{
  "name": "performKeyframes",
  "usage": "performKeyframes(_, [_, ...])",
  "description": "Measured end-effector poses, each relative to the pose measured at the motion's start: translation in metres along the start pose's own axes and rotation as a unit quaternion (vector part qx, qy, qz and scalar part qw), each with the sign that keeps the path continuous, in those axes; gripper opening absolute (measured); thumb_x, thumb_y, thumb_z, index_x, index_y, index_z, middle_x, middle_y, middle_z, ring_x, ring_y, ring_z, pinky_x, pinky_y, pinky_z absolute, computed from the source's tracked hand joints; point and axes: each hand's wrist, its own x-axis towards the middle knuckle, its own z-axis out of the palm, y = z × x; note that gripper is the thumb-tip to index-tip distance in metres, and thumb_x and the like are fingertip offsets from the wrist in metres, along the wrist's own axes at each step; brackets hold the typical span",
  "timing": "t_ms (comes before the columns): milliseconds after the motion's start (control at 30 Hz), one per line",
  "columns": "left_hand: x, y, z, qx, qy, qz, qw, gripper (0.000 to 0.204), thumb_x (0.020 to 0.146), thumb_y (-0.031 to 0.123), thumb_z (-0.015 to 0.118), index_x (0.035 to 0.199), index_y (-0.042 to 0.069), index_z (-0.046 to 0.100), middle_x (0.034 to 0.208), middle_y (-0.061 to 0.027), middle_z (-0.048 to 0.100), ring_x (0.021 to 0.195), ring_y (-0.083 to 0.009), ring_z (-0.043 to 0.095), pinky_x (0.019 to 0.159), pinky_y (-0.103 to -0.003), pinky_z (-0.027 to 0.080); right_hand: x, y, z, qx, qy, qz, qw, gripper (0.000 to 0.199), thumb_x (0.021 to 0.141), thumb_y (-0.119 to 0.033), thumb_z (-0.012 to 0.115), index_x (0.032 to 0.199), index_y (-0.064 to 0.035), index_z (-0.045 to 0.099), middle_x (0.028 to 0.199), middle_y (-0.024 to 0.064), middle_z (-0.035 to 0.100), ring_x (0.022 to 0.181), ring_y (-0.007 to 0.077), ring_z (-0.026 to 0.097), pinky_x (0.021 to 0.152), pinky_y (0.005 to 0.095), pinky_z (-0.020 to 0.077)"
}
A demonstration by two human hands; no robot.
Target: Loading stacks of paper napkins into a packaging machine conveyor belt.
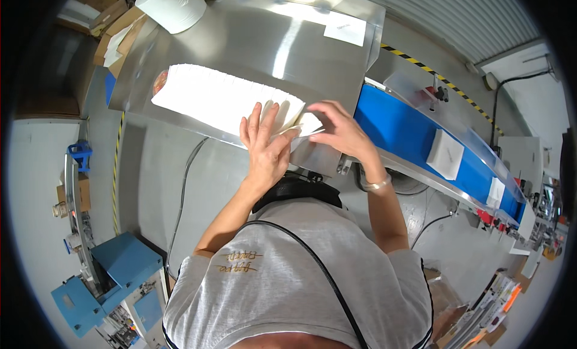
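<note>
A long row of folded white paper pieces leans packed together on the steel table, their edges upright. My left hand rests on the row's right end, its fingers stretched over the paper. The left thumb reaches across to a separate white folded piece, which fans away from the row. Around the right side of that piece curves my right hand, thumb and fingers apart with a gap between them. Whether the right fingertips touch the paper is hard to tell. Behind the row's left end sits a reddish round object, partly hidden.
The steel table carries a white paper roll and a flat white sheet. To the right runs a blue conveyor belt bearing a white packet and another white piece. A cardboard box stands left.
</note>
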Motion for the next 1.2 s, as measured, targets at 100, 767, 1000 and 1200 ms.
performKeyframes(100, [0.004,0.004,-0.008,-0.009,-0.01,-0.021,1.0,0.032,0.075,0.004,0.068,0.105,0.014,0.07,0.143,-0.0168,0.04,0.136,-0.0407,0.027,0.11,-0.055,0.011,0.005,0.021,0.012,-0.092,0.0,-0.102,0.991,0.047,0.076,-0.009,0.074,0.119,-0.01,0.056,0.12,0.0047,0.054,0.107,0.0169,0.053,0.087,0.0315,0.0464])
performKeyframes(767, [0.005,-0.012,-0.009,-0.015,-0.018,-0.04,0.999,0.029,0.075,0.0,0.066,0.1,0.014,0.071,0.142,-0.0154,0.041,0.138,-0.0393,0.026,0.111,-0.054,0.012,0.005,0.002,-0.006,0.025,-0.011,0.054,0.998,0.053,0.075,-0.015,0.077,0.122,-0.008,0.054,0.121,0.0088,0.055,0.109,0.0218,0.054,0.092,0.033,0.0449])
performKeyframes(1000, [0.005,-0.021,-0.011,0.001,0.012,-0.084,0.996,0.033,0.078,0.011,0.068,0.111,0.01,0.067,0.146,-0.0218,0.032,0.139,-0.0417,0.021,0.11,-0.056,0.013,0.015,0.007,0.002,0.074,-0.048,0.18,0.98,0.039,0.083,-0.015,0.071,0.116,-0.0032,0.055,0.115,0.007,0.06,0.101,0.0147,0.057,0.085,0.0297,0.0472])
performKeyframes(1200, [0.003,-0.033,-0.01,0.011,0.031,-0.063,0.997,0.034,0.08,0.002,0.066,0.113,0.007,0.064,0.138,-0.0197,0.042,0.131,-0.042,0.033,0.106,-0.055,0.025,-0.054,0.094,-0.052,0.014,0.361,0.231,0.904,0.04,0.089,-0.034,0.063,0.105,0.003,0.061,0.098,0.0143,0.065,0.088,0.0191,0.06,0.078,0.0334,0.0471])
